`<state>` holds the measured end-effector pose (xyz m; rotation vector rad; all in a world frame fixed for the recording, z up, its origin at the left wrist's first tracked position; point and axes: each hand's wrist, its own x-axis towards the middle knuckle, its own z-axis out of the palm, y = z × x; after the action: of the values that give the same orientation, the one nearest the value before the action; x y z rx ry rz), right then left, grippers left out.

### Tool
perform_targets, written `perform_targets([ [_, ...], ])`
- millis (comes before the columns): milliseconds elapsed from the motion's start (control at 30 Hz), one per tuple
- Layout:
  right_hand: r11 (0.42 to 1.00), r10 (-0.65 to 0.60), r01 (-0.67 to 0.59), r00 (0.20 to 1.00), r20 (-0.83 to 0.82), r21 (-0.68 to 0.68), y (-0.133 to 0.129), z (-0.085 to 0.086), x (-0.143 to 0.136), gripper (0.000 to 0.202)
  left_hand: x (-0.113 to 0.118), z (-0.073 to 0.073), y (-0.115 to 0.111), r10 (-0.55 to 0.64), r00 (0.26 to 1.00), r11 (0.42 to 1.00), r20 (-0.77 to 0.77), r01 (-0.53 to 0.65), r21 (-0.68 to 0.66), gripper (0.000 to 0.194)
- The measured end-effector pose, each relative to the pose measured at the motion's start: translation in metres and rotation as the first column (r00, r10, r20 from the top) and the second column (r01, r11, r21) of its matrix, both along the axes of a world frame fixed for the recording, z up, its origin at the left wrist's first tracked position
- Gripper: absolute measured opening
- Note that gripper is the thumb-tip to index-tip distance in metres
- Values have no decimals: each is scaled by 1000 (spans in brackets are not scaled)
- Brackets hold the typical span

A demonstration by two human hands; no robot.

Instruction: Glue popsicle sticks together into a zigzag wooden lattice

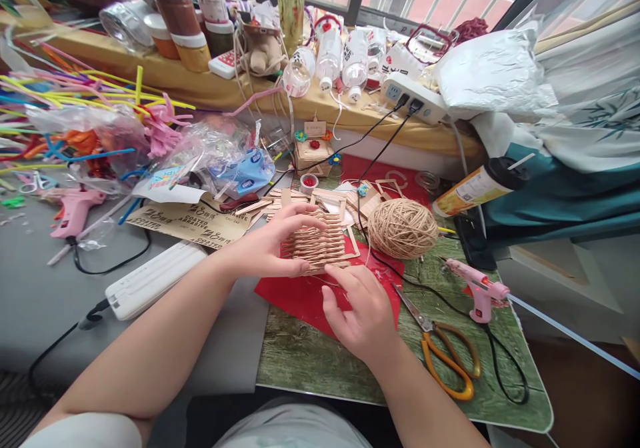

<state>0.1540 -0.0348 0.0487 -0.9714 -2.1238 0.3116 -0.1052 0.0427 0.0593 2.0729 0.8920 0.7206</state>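
Note:
A small tan panel (323, 240) with wavy rows, seemingly twine woven over thin wooden sticks, sits above a red sheet (300, 305). My left hand (273, 241) spans its left side, thumb on the near edge and fingers across the far part. My right hand (365, 311) is at the near right corner; its index fingertip touches the edge, while the thumb stands apart. Behind the right hand lies a ball of twine (403, 228), with a strand trailing toward the panel. Flat wooden sticks (290, 198) and small stick frames lie beyond the panel.
Orange-handled scissors (450, 358) and a pink glue gun (483, 291) with its cord lie right. Another glue gun (77, 211), a white power strip (155, 278) and sandpaper (187, 221) are left. A drink cup (475, 185) leans at the back right. Jars and bottles line the ledge.

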Motion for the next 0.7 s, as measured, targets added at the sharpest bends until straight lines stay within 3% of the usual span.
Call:
perform_targets([
  [167,1000,-12,12,1000,19,-15,0,-2,1,38,-1,-2,0,3,1000,1000,-2,-3,-2,65],
  [400,994,-45,54,995,-90,94,-1,-5,8,40,-1,-1,0,2,1000,1000,-12,-2,5,65],
  [700,995,-74,77,995,-64,59,4,-12,8,35,0,0,0,1,1000,1000,-4,-1,-15,67],
])
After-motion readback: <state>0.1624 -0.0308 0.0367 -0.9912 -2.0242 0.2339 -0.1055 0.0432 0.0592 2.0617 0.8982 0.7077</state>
